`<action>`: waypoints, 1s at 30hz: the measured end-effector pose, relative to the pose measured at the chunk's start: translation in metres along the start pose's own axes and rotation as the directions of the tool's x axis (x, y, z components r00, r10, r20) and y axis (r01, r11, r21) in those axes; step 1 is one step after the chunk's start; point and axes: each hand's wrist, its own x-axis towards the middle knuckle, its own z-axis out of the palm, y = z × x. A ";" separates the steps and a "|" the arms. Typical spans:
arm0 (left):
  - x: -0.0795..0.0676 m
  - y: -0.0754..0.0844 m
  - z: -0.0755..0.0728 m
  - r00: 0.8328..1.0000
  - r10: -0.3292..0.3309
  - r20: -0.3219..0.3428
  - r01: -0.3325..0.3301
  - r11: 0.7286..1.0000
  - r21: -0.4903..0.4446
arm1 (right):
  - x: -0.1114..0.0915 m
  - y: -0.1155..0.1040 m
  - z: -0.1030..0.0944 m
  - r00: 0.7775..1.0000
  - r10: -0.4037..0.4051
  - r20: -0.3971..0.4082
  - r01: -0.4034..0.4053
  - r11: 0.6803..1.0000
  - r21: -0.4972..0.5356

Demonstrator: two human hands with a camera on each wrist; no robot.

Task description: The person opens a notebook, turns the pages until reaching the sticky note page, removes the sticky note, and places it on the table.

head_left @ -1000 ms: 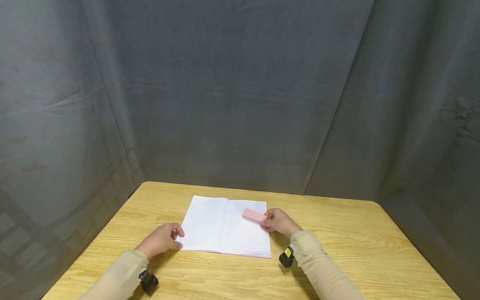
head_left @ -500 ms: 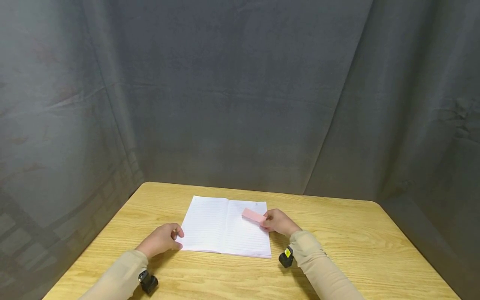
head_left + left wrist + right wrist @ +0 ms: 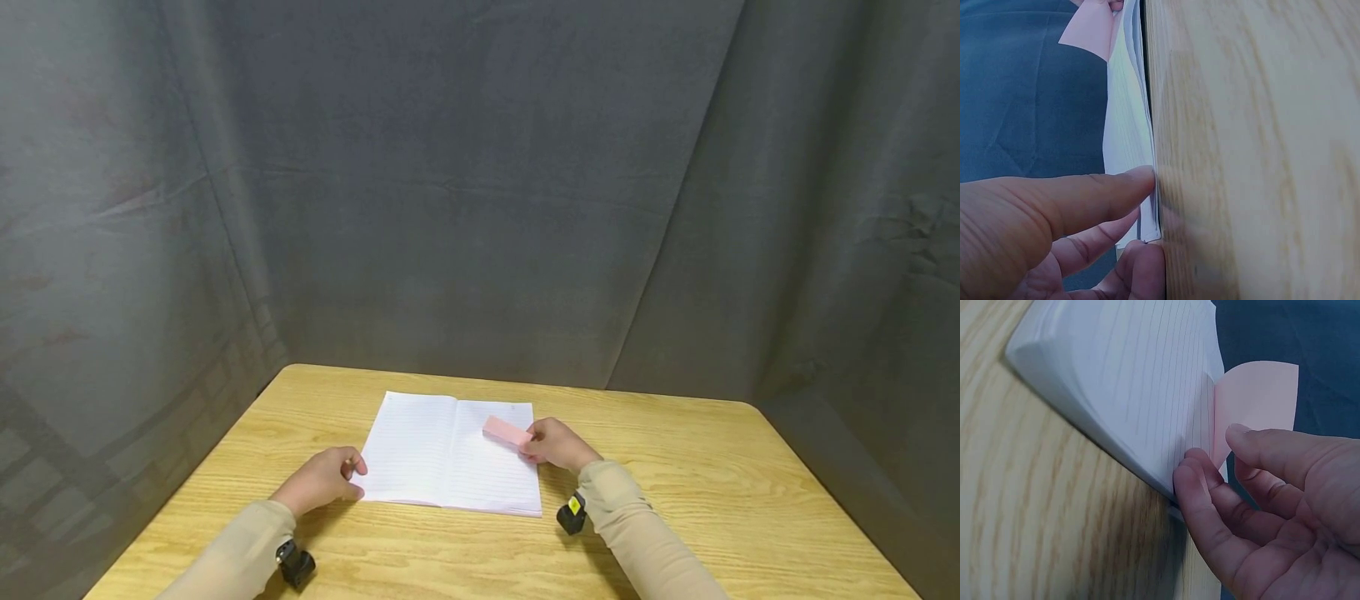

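Note:
An open lined notebook (image 3: 412,446) lies on the wooden table, with its two white pages spread flat. At its lower left edge my left hand (image 3: 322,479) rests, thumb and fingertips touching the page corner. In the left wrist view the thumb (image 3: 1129,187) lies on the notebook's edge, with the other fingers beside it, partly hidden. Over the right page, my right hand (image 3: 558,443) pinches the end of a pink sticky note (image 3: 504,431) between thumb and fingers. The sticky note (image 3: 1257,394) stands up from the page with a slight curl in the right wrist view.
The wooden table (image 3: 712,475) has rounded far corners. Grey cloth (image 3: 450,208) hangs behind it and along both sides. A small black camera is strapped at each wrist, over beige sleeves (image 3: 630,521).

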 end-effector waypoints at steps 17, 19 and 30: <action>0.000 0.000 0.000 1.000 0.005 0.000 -0.005 1.000 0.021 | -0.002 0.000 -0.004 0.999 -0.036 0.037 0.038 0.997 -0.063; 0.000 -0.001 0.000 1.000 0.001 -0.001 -0.001 1.000 0.023 | -0.003 0.001 -0.006 0.996 -0.061 0.058 0.064 0.997 -0.049; 0.001 -0.002 0.001 1.000 0.008 -0.009 -0.008 1.000 0.005 | -0.009 -0.003 -0.015 0.979 -0.179 0.098 0.191 0.973 -0.128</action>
